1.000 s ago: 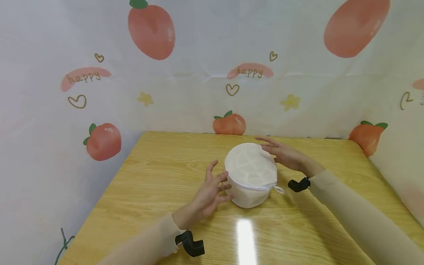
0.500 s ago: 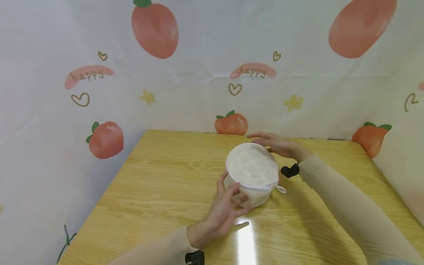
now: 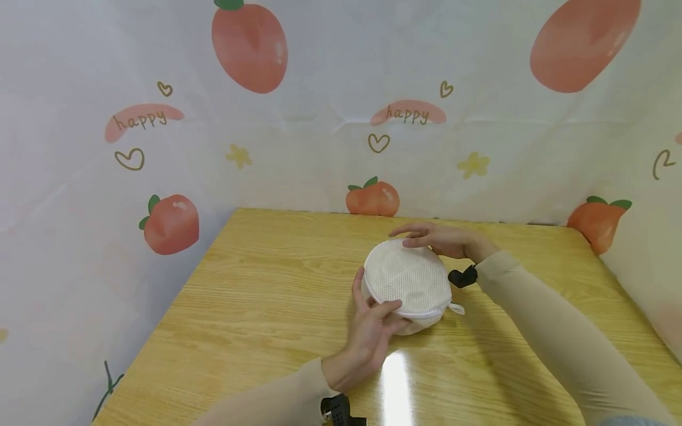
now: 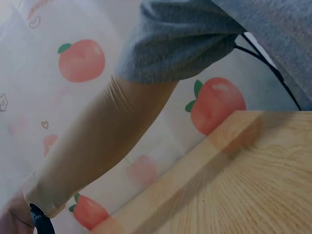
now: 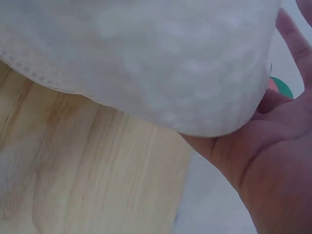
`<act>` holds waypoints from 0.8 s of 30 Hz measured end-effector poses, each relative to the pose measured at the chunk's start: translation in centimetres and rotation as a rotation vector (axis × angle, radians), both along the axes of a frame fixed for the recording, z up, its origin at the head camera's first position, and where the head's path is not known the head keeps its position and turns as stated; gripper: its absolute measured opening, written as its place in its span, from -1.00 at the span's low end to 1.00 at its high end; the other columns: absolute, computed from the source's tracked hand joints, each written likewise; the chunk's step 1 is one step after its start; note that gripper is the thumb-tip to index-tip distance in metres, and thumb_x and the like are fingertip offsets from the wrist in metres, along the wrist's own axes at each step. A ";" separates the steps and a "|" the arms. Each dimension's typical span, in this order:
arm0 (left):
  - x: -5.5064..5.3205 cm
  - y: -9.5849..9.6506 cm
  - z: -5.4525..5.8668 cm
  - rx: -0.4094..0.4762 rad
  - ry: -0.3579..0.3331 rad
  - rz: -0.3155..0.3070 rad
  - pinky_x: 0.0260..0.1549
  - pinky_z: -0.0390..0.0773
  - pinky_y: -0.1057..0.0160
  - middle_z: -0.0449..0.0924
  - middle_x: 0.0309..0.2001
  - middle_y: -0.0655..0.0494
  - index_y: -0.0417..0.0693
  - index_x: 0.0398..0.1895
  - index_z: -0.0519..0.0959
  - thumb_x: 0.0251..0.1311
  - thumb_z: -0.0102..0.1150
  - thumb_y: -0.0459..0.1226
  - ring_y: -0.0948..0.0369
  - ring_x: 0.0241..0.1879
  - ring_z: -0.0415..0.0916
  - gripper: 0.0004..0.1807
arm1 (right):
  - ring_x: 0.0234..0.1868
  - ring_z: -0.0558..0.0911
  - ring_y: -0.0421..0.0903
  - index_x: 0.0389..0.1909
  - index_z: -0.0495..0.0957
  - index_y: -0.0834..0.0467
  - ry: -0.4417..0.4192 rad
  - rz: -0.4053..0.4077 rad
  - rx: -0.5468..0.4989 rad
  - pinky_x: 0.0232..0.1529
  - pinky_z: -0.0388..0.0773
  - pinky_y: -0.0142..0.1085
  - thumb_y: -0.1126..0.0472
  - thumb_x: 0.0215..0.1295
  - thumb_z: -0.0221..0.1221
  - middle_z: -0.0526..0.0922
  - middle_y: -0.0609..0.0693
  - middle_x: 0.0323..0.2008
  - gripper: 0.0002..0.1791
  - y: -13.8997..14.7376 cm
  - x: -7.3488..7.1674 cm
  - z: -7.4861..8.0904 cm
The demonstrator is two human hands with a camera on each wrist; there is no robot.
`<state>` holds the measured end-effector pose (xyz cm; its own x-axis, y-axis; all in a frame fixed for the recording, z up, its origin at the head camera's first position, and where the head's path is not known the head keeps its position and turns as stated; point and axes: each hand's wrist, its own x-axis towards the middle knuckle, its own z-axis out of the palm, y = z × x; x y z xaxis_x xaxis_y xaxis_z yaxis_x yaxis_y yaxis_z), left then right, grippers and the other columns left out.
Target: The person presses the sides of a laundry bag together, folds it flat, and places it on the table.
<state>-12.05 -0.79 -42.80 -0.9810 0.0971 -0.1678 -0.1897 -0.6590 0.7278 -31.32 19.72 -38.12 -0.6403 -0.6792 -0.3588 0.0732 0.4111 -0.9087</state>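
Note:
A round white mesh laundry bag (image 3: 407, 278) with a zip round its top edge stands on the wooden table, its lid facing up and tilted a little toward me. My left hand (image 3: 370, 331) grips its front left side, the fingers spread along the wall and over the zip edge. At the back rim my right hand (image 3: 442, 239) holds the bag, one finger lying on the lid. Close up in the right wrist view, the white bag wall (image 5: 185, 68) lies against the right palm (image 5: 278, 161). The left wrist view has no bag in it.
The wooden table (image 3: 256, 284) reaches back to a white curtain (image 3: 298, 142) printed with peaches and hearts. A small fabric loop (image 3: 456, 308) sticks out at the bag's right. Each wrist wears a black camera mount (image 3: 462, 276).
My left hand has come in from the left and closed round the bag's front. My right hand has moved left along the back rim. The lid now tips more toward me.

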 end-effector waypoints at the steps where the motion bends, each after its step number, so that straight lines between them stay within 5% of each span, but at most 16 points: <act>1: -0.1 0.0 -0.1 -0.013 0.002 0.002 0.16 0.55 -0.24 0.06 0.37 -0.38 0.38 0.68 -0.19 0.28 0.11 -0.60 -0.21 0.29 0.45 0.11 | 0.42 0.37 0.11 0.55 0.33 0.01 -0.008 -0.003 -0.010 0.32 0.40 0.05 0.10 0.59 0.16 0.36 0.07 0.48 -0.42 0.0 0.0 -0.2; 12: -0.4 0.3 -1.0 -0.031 0.017 -0.011 0.21 0.54 -0.16 -0.12 0.58 -0.27 0.25 0.68 -0.05 0.23 -0.06 -0.71 -0.22 0.39 0.34 0.05 | 0.29 0.51 0.07 0.45 0.47 0.11 -0.065 -0.023 -0.077 0.18 0.56 -0.03 0.16 0.60 0.12 0.43 0.10 0.41 -0.54 -0.1 0.0 -1.8; 24: -0.7 0.5 -1.6 -0.035 0.007 0.013 0.14 0.59 -0.13 -0.02 0.56 -0.22 0.19 0.64 -0.02 0.23 0.07 -0.64 -0.15 0.30 0.40 0.00 | 0.30 0.51 0.07 0.48 0.43 0.10 -0.084 0.018 -0.094 0.19 0.57 -0.07 0.14 0.65 0.06 0.43 0.13 0.40 -0.54 -0.2 0.1 -3.0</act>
<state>-12.75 -0.32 -44.43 -0.9833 0.0788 -0.1643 -0.1766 -0.6352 0.7519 -31.24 19.54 -41.13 -0.5983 -0.7231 -0.3451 0.1443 0.3264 -0.9342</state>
